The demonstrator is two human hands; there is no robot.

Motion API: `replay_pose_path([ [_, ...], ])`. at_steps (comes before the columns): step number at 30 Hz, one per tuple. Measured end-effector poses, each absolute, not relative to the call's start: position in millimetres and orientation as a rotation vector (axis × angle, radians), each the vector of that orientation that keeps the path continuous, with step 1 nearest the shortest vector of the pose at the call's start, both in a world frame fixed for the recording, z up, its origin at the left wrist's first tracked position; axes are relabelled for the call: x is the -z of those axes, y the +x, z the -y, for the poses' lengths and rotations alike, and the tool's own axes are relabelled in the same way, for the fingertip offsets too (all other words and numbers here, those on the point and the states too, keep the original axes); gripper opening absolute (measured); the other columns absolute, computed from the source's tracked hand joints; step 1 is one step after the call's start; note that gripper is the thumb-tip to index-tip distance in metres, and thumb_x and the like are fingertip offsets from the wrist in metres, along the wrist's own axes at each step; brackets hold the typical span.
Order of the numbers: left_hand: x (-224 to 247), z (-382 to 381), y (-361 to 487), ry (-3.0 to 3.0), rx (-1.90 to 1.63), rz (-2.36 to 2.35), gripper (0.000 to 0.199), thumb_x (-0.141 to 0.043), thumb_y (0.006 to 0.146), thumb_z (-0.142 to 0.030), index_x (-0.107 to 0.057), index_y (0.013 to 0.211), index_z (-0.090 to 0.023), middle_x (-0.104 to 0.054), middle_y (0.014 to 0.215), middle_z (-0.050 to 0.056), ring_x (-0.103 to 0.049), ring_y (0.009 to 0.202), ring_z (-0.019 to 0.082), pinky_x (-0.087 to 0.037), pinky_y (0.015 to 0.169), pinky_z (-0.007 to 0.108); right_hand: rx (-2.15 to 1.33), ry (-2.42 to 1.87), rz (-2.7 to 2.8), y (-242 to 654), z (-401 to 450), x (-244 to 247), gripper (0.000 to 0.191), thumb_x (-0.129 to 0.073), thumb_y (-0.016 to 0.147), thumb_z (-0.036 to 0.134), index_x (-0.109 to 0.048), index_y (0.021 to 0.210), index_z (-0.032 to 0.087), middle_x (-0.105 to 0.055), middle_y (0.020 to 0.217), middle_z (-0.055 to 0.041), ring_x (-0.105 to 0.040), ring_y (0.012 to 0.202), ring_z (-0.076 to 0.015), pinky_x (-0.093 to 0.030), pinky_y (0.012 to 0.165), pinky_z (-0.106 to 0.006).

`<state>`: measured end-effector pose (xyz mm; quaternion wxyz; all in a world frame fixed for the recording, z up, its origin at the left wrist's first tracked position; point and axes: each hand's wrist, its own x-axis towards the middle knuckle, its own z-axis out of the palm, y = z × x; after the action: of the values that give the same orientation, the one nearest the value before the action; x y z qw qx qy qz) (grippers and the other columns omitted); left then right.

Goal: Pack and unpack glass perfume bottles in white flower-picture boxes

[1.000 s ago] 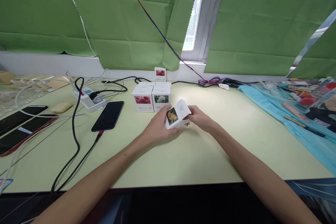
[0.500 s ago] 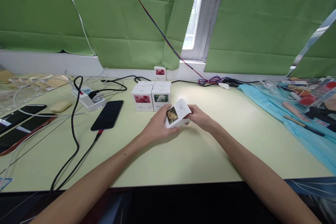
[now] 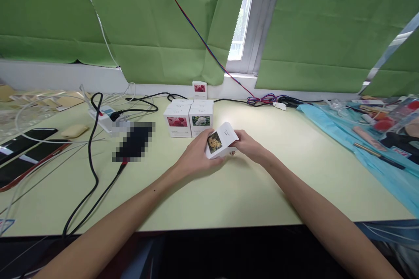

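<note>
So the flap (image 3: 227, 131) on the white box (image 3: 214, 143) sits a touch flatter than a second ago, otherwise barely any change; I'd read that as it being nearer to closed. Box is tilted between both hands, near the grouped boxes (image 3: 178, 122). Left hand (image 3: 197, 152) has its grip wrapped round it. Right hand (image 3: 250, 146) is at the flap's edge, but most fingertips are hidden, so can't tell if they're pinching. Box's inside? Hidden too. Dark object (image 3: 134, 141) on the left is pixel mush.

A white box (image 3: 224, 136) with a yellow-flower photo (image 3: 214, 142) sits tilted, just below and right of frame centre. Its lid (image 3: 228, 131) juts rightward.
</note>
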<state>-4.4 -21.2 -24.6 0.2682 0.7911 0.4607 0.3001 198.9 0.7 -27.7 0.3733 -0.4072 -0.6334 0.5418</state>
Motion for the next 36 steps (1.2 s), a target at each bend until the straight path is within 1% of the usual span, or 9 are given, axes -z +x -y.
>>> replay_pose_path([
  [3, 24.7, 21.3, -4.7, 2.125, -0.812, -1.242, 0.077, -0.078, 0.072, -0.054, -0.046, 0.138, -0.027, -0.063, 0.128, 0.007, -0.063, 0.111, 0.031, -0.053, 0.088, 0.041, -1.385, -1.038, 1.615, 197.9, -0.1, 27.0, 0.02, -0.062, 0.065, 0.019, -0.067, 0.084, 0.017, -0.067, 0.082, -0.003, -0.061, 0.074, -0.0165, -0.046, 0.054, -0.025],
  [9, 24.8, 21.3, -4.5, 2.138, -0.834, -1.239, 0.076, -0.078, 0.071, -0.053, -0.048, 0.136, -0.027, -0.063, 0.129, 0.007, -0.063, 0.111, 0.03, -0.053, 0.087, 0.04, -1.401, -1.011, 1.586, 196.9, 0.8, 26.7, 0.026, -0.06, 0.064, 0.018, -0.063, 0.089, 0.019, -0.065, 0.082, -0.0007, -0.062, 0.074, -0.0162, -0.047, 0.053, -0.024],
  [17, 24.3, 21.9, -4.0, 2.152, -0.823, -1.265, 0.075, -0.078, 0.072, -0.051, -0.047, 0.136, -0.027, -0.063, 0.129, 0.007, -0.063, 0.111, 0.03, -0.053, 0.088, 0.041, -1.402, -1.032, 1.61, 198.1, -0.6, 27.9, 0.022, -0.061, 0.065, 0.02, -0.069, 0.085, 0.016, -0.069, 0.084, -0.004, -0.062, 0.074, -0.0161, -0.047, 0.056, -0.025],
  [22, 24.7, 21.8, -4.3, 2.162, -0.817, -1.275, 0.073, -0.078, 0.072, -0.05, -0.048, 0.135, -0.027, -0.063, 0.128, 0.007, -0.063, 0.11, 0.03, -0.053, 0.088, 0.041, -1.391, -1.037, 1.601, 197.9, 0.0, 27.0, 0.022, -0.061, 0.063, 0.02, -0.07, 0.083, 0.016, -0.069, 0.082, -0.0038, -0.061, 0.073, -0.0156, -0.047, 0.054, -0.024],
  [26, 25.6, 21.2, -4.7, 2.165, -0.823, -1.263, 0.075, -0.078, 0.072, -0.05, -0.047, 0.136, -0.027, -0.063, 0.129, 0.007, -0.063, 0.111, 0.03, -0.053, 0.088, 0.041, -1.387, -1.043, 1.607, 198.4, 0.6, 26.3, 0.023, -0.06, 0.063, 0.022, -0.07, 0.083, 0.016, -0.068, 0.081, -0.0032, -0.061, 0.073, -0.0155, -0.047, 0.054, -0.024],
  [36, 26.2, 20.7, -5.3, 2.164, -0.824, -1.263, 0.076, -0.078, 0.071, -0.051, -0.048, 0.137, -0.027, -0.063, 0.129, 0.007, -0.063, 0.112, 0.031, -0.054, 0.088, 0.042, -1.363, -1.044, 1.64, 198.2, -0.2, 26.8, 0.023, -0.062, 0.064, 0.024, -0.07, 0.085, 0.016, -0.068, 0.083, -0.0033, -0.061, 0.074, -0.0157, -0.048, 0.055, -0.024],
])
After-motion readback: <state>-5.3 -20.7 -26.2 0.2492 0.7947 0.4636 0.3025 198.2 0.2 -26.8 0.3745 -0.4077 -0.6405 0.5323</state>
